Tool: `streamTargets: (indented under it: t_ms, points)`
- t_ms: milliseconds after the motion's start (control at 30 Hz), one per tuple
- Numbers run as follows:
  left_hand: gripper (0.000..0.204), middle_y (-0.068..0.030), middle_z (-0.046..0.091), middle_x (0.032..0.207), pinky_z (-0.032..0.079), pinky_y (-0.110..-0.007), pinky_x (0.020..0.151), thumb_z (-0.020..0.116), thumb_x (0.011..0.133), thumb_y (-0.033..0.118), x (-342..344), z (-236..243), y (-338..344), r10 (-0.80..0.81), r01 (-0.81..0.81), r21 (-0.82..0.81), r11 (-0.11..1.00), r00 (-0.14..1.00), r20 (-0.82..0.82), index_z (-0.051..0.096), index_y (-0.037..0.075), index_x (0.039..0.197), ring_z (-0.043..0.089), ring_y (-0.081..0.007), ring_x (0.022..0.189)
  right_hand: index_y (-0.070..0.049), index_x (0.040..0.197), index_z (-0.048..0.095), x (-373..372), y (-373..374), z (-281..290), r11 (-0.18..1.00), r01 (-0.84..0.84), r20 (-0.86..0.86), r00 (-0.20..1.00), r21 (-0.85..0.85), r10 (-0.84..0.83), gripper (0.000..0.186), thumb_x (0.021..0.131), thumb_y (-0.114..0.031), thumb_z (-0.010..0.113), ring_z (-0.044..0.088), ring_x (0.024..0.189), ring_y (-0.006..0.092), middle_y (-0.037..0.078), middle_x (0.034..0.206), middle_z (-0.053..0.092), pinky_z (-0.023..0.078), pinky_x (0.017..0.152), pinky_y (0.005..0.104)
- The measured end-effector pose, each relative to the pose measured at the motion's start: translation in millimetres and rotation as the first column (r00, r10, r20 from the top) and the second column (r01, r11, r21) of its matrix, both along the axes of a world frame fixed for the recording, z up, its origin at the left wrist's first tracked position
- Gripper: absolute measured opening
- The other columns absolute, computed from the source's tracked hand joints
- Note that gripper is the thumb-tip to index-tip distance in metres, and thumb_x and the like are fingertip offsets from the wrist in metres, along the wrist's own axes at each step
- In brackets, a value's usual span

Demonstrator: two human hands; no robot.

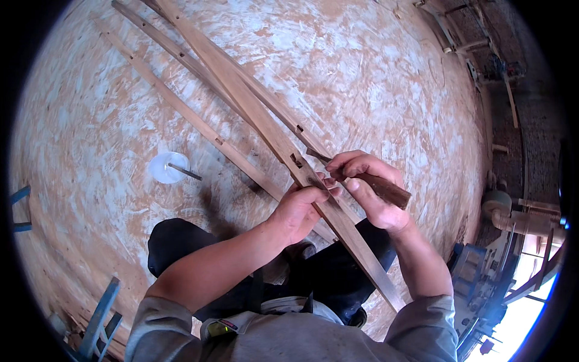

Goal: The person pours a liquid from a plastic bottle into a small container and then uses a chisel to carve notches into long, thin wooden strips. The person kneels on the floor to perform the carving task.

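Observation:
My left hand (301, 208) is closed around a long wooden strip (265, 123), its thumb on the near face and its fingers curled underneath. The strip runs slantwise from the far left down past my right knee, with a dark mortise (296, 160) cut into it just beyond my left hand. My right hand (371, 181) grips a chisel (391, 192) by its dark wooden handle. The narrow blade points up and left, its tip close to the strip's edge beside the mortise. Whether the tip touches the wood I cannot tell.
More mortised strips, including a lower strip (187, 111), lie slantwise on the white-smeared floor (362, 78). A white round tub (161, 169) holding a thin stick (185, 172) stands at left. Blue metal legs (99, 317) are at lower left; blue machinery (476, 271) stands at right.

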State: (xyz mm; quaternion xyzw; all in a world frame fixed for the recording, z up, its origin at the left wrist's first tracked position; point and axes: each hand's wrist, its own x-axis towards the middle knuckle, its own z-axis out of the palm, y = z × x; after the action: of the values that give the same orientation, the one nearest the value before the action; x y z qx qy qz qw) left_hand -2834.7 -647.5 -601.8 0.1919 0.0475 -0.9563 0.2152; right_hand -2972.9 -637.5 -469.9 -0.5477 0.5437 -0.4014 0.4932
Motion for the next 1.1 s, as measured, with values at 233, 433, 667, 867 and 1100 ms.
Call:
streamTargets:
  t_ms: [233, 433, 667, 867, 1100]
  points:
    - [0.039, -0.0039, 0.054, 0.122, 0.043, -0.033, 0.101, 0.057, 0.088, 0.01, -1, 3, 0, 0.0, 0.0, -0.037, 0.999, 1.0, -0.001, 0.047, 0.012, 0.126, 0.053, -0.0147, 0.115, 0.004, 0.092, 0.057, 10, -13, 4, 0.992, -0.118, -0.183, 0.975, 0.046, 0.124, 0.013, 0.092, -0.008, 0.061, 0.059, 0.093, 0.017, 0.015, 0.104, 0.064, 0.048, 0.083, 0.0311]
    - [0.047, -0.0051, 0.055, 0.119, 0.045, -0.032, 0.099, 0.059, 0.086, -0.001, -4, 8, -3, 0.038, -0.038, 0.06, 0.997, 0.999, 0.007, 0.046, 0.011, 0.129, 0.055, -0.0142, 0.112, 0.004, 0.091, 0.058, 16, -18, 10, 0.987, -0.034, -0.173, 0.983, 0.156, 0.062, 0.011, 0.093, -0.007, 0.06, 0.058, 0.093, 0.0137, 0.014, 0.103, 0.064, 0.049, 0.081, 0.0291]
    - [0.049, -0.0066, 0.052, 0.126, 0.043, -0.033, 0.101, 0.061, 0.088, 0.002, -9, 9, 2, 0.087, -0.087, -0.006, 0.996, 0.996, 0.026, 0.042, 0.01, 0.133, 0.051, -0.016, 0.118, 0.004, 0.093, 0.063, 44, -33, 18, 0.957, 0.173, -0.378, 0.923, 0.233, -0.075, 0.009, 0.09, -0.005, 0.065, 0.059, 0.083, 0.0089, 0.008, 0.089, 0.067, 0.05, 0.073, 0.0256]
    - [0.04, -0.0074, 0.052, 0.124, 0.04, -0.034, 0.102, 0.056, 0.097, 0.032, -5, 23, 3, 0.109, -0.108, 0.028, 0.994, 0.994, -0.034, 0.045, 0.007, 0.127, 0.049, -0.016, 0.12, 0.002, 0.088, 0.063, 62, -42, 15, 0.997, -0.073, -0.696, 0.717, -0.034, 0.029, 0.017, 0.076, -0.003, 0.074, 0.064, 0.066, 0.0274, 0.016, 0.073, 0.062, 0.05, 0.06, 0.0322]
    - [0.032, -0.0068, 0.052, 0.114, 0.042, -0.031, 0.098, 0.056, 0.091, 0.006, -9, 28, 5, 0.227, -0.216, -0.167, 0.962, 0.973, 0.051, 0.046, 0.007, 0.121, 0.051, -0.0136, 0.111, 0.0, 0.078, 0.061, 36, -34, -2, 0.949, -0.252, -0.595, 0.798, -0.188, 0.094, 0.015, 0.08, -0.009, 0.073, 0.062, 0.068, 0.0308, 0.015, 0.075, 0.063, 0.051, 0.061, 0.0374]
